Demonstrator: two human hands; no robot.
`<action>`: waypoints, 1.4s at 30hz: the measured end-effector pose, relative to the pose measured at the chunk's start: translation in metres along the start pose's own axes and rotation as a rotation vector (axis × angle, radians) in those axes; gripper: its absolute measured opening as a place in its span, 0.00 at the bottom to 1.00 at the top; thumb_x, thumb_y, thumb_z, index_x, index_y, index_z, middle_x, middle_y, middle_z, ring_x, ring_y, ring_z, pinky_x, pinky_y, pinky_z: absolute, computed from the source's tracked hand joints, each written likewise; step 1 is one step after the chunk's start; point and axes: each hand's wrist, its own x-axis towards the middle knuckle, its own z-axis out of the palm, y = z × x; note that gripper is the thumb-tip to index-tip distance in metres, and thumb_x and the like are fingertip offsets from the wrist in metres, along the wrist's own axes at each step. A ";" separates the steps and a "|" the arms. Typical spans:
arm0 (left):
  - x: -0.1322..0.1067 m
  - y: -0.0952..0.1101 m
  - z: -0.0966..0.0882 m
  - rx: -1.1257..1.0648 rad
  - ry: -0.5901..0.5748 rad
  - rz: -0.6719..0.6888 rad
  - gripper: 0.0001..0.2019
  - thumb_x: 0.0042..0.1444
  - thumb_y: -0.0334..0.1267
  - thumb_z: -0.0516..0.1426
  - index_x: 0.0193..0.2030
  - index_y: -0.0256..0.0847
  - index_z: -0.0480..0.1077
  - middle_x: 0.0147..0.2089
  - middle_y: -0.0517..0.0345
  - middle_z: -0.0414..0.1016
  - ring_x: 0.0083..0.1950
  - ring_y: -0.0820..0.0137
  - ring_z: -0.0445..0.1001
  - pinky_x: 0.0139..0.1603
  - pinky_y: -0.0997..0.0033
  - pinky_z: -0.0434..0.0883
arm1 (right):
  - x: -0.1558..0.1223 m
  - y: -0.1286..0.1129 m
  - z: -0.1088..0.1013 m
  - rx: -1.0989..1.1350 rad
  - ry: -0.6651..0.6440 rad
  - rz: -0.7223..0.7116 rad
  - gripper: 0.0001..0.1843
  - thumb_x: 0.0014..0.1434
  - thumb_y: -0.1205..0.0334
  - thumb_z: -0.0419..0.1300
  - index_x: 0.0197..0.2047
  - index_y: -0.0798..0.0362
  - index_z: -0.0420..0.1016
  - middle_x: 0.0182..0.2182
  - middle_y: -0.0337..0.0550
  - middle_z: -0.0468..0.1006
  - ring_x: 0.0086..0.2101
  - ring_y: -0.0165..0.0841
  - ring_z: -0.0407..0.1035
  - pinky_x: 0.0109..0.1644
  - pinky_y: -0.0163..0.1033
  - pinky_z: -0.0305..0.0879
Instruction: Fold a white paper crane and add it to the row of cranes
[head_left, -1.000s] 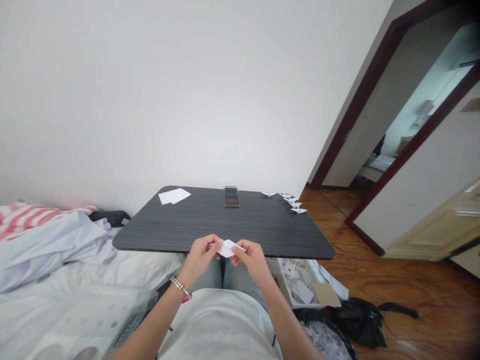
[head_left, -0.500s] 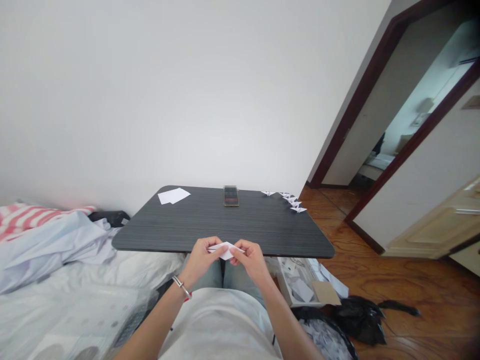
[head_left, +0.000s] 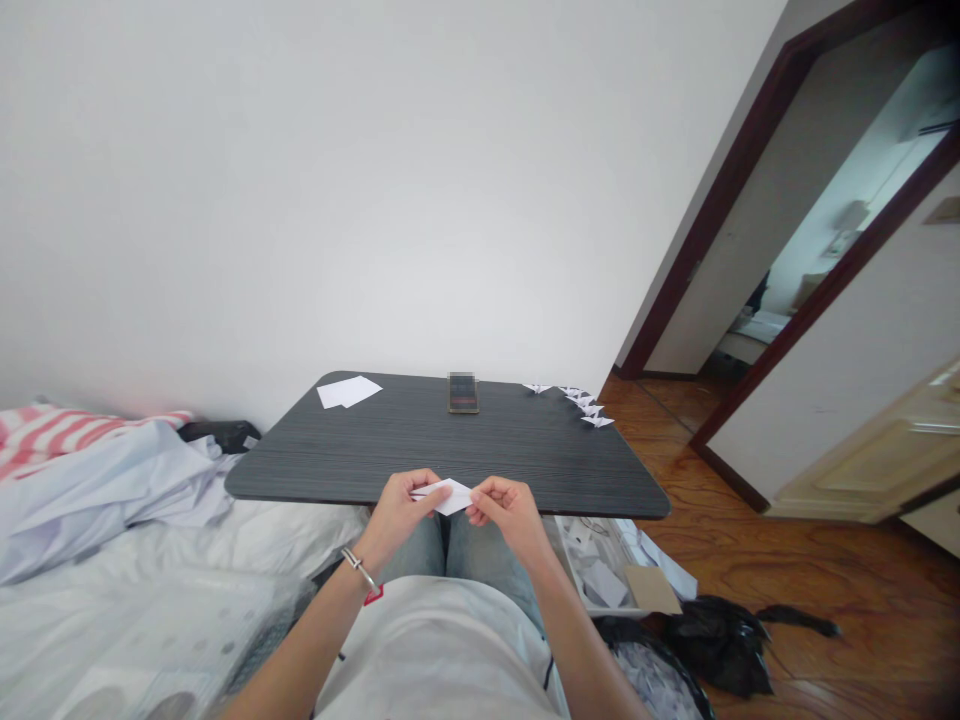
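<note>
A small folded piece of white paper (head_left: 448, 496) is held between both hands just in front of the near edge of a dark table (head_left: 420, 455). My left hand (head_left: 401, 505), with a bracelet on its wrist, pinches the paper's left end. My right hand (head_left: 506, 505) pinches its right end with thumb and fingertips. Both hands hover above my lap.
On the table lie white sheets (head_left: 347, 391) at the far left, a phone (head_left: 463, 392) at the far middle, and several small folded paper figures (head_left: 586, 404) along the far right edge. A box of paper scraps (head_left: 600, 570) and a black bag (head_left: 720, 635) sit on the floor right; bedding (head_left: 112, 500) lies left.
The paper has been turned and narrowed between my fingers. My right hand has shifted slightly right along it. The hands stay in the same place.
</note>
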 end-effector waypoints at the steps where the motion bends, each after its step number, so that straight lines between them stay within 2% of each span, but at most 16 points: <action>1: 0.000 0.000 0.000 0.004 0.004 0.003 0.13 0.46 0.43 0.57 0.21 0.33 0.67 0.18 0.63 0.65 0.21 0.77 0.61 0.23 0.79 0.57 | 0.000 0.000 0.000 0.002 0.004 -0.002 0.10 0.46 0.58 0.61 0.23 0.57 0.72 0.18 0.40 0.75 0.17 0.26 0.67 0.22 0.30 0.64; 10: 0.005 -0.003 -0.003 0.032 -0.135 -0.028 0.12 0.42 0.41 0.59 0.21 0.32 0.70 0.19 0.60 0.69 0.22 0.75 0.64 0.24 0.78 0.58 | -0.002 0.002 0.006 0.020 0.009 0.011 0.10 0.42 0.59 0.64 0.21 0.57 0.71 0.15 0.38 0.74 0.16 0.26 0.66 0.21 0.31 0.65; 22: 0.003 -0.002 -0.001 0.007 -0.116 -0.024 0.11 0.43 0.40 0.59 0.21 0.32 0.68 0.18 0.62 0.66 0.21 0.77 0.61 0.23 0.79 0.56 | -0.002 -0.005 0.002 0.105 -0.044 0.113 0.11 0.40 0.59 0.65 0.21 0.59 0.72 0.17 0.41 0.76 0.17 0.27 0.68 0.22 0.31 0.66; 28: 0.002 0.001 -0.001 -0.014 -0.094 -0.031 0.12 0.43 0.41 0.58 0.21 0.32 0.68 0.18 0.63 0.65 0.21 0.78 0.59 0.22 0.79 0.55 | -0.004 -0.012 -0.001 0.151 -0.099 0.106 0.10 0.41 0.60 0.65 0.27 0.58 0.75 0.21 0.42 0.77 0.21 0.27 0.70 0.26 0.31 0.67; 35: 0.002 0.005 -0.001 -0.047 -0.092 -0.039 0.13 0.42 0.42 0.59 0.19 0.33 0.66 0.17 0.64 0.63 0.20 0.79 0.58 0.21 0.79 0.54 | -0.004 -0.008 0.001 0.160 -0.058 0.089 0.11 0.41 0.59 0.65 0.25 0.58 0.72 0.20 0.41 0.77 0.20 0.27 0.70 0.24 0.31 0.67; 42: 0.000 0.008 0.001 -0.020 -0.125 -0.061 0.14 0.44 0.44 0.57 0.20 0.32 0.68 0.17 0.64 0.62 0.20 0.79 0.57 0.21 0.79 0.52 | -0.005 -0.010 0.003 0.154 -0.053 0.075 0.11 0.41 0.59 0.65 0.23 0.57 0.71 0.19 0.39 0.76 0.19 0.26 0.69 0.23 0.30 0.67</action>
